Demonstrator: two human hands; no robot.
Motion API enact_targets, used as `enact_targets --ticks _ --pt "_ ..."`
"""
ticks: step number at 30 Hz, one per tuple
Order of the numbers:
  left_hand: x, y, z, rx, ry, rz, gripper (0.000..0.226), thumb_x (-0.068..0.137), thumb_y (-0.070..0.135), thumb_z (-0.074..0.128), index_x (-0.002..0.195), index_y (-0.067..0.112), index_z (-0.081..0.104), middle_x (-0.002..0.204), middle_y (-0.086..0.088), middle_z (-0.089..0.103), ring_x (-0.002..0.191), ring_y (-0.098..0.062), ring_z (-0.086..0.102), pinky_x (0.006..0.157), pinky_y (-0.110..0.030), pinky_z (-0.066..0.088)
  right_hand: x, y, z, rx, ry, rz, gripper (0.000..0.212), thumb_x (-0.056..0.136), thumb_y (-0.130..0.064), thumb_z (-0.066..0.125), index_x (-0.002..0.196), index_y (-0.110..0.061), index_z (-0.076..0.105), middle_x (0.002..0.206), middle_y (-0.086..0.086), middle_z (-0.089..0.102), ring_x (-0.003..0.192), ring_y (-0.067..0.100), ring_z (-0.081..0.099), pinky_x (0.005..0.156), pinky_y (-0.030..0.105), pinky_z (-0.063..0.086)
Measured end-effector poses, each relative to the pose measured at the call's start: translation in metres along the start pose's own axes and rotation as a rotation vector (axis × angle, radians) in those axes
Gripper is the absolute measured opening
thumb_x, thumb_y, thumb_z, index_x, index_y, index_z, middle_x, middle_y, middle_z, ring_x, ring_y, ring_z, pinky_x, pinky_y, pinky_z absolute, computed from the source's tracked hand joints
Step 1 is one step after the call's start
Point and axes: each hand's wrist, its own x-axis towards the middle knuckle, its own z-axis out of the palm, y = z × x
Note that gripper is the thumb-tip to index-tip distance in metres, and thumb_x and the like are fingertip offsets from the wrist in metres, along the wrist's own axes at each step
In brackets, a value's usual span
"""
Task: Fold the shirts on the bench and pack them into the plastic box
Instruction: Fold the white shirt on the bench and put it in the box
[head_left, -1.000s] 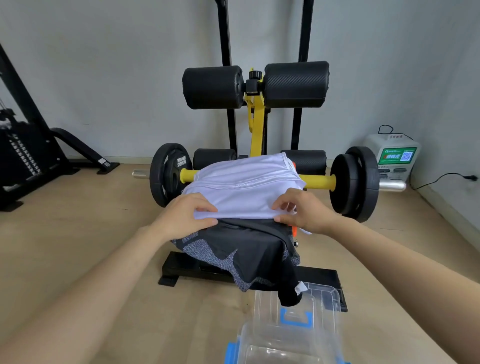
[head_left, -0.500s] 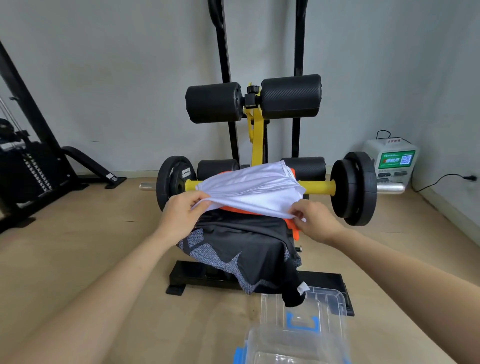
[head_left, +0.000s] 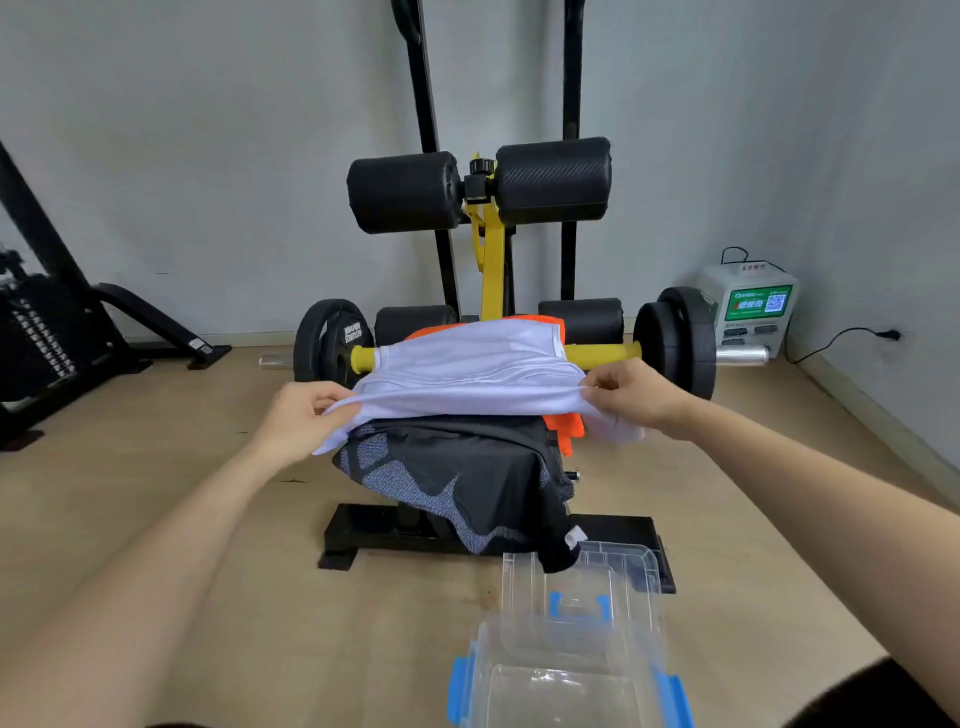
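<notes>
**White shirt stretched over the pile**

Seen from above and behind, across two bare forearms. Left hand (head_left: 298, 423) at the near left corner of the white shirt (head_left: 467, 371), fingers (head_left: 324, 400) clamped on the hem, cloth draped over the knuckles. Right hand (head_left: 631, 397) at the near right corner, fingers pinched together on the same hem. Held taut between both, spread flat on top of the pile on the surface. Beneath it, an orange shirt (head_left: 563, 434), showing at the right edge and at the far side. Lower still, a black shirt (head_left: 467, 475) with grey pattern, hanging off the near end, one dark corner dangling onto the lid (head_left: 613, 571). On the floor (head_left: 156, 493) just in front, the box (head_left: 566, 675), clear with blue latches, open, lid leaning up behind it. Beyond the pile, a yellow-handled barbell (head_left: 670, 343) with black plates, and black roller pads (head_left: 405, 189) above.
</notes>
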Motion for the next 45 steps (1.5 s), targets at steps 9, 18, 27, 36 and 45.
enact_targets --ticks 9,18,27,36,45 --pt "0.010 0.009 -0.002 -0.405 0.212 -0.187 0.011 0.090 0.016 0.073 0.086 0.026 0.073 0.080 0.020 0.073 0.079 0.005 0.064 0.067 -0.014 0.048 0.015 -0.005 -0.021 0.318 -0.080 0.083 0.018 0.087 -0.022 0.072 0.083 -0.005 0.070 0.078 0.002 0.069 0.073 0.012 0.063 0.071 0.030 0.050" --pt "0.068 -0.003 0.028 -0.382 0.430 -0.266 0.012 0.086 0.007 0.070 0.096 0.010 0.075 0.091 -0.001 0.072 0.090 -0.020 0.065 0.078 -0.025 0.052 0.066 -0.006 -0.005 0.255 0.297 0.048 0.015 0.081 -0.005 0.060 0.085 -0.012 0.072 0.088 0.009 0.072 0.077 0.015 0.062 0.071 0.032 0.052" --pt "0.114 -0.030 0.038 -0.374 0.483 -0.260 0.013 0.075 0.019 0.073 0.087 0.021 0.078 0.092 0.003 0.077 0.084 -0.019 0.071 0.077 -0.035 0.057 0.117 0.010 0.008 0.122 0.525 -0.008 0.020 0.090 -0.006 0.056 0.097 -0.016 0.072 0.090 -0.005 0.070 0.088 0.015 0.062 0.075 0.024 0.045" --pt "0.118 -0.029 0.058 0.378 0.523 -0.236 0.037 0.084 0.015 0.066 0.119 0.028 0.071 0.126 -0.006 0.067 0.115 -0.039 0.056 0.095 -0.047 0.043 0.121 0.048 0.019 0.007 0.428 0.178 0.037 0.090 -0.017 0.066 0.127 -0.016 0.064 0.115 0.003 0.070 0.099 0.020 0.064 0.076 0.027 0.047" --pt "0.109 0.065 0.116 0.133 -0.182 0.362 0.017 0.090 0.028 0.072 0.106 0.028 0.076 0.117 0.011 0.069 0.111 -0.010 0.058 0.101 -0.035 0.044 0.079 0.084 0.001 0.393 -0.026 0.373 0.087 0.066 -0.049 0.086 0.139 -0.020 0.049 0.124 0.005 0.065 0.096 0.024 0.073 0.074 0.035 0.058"
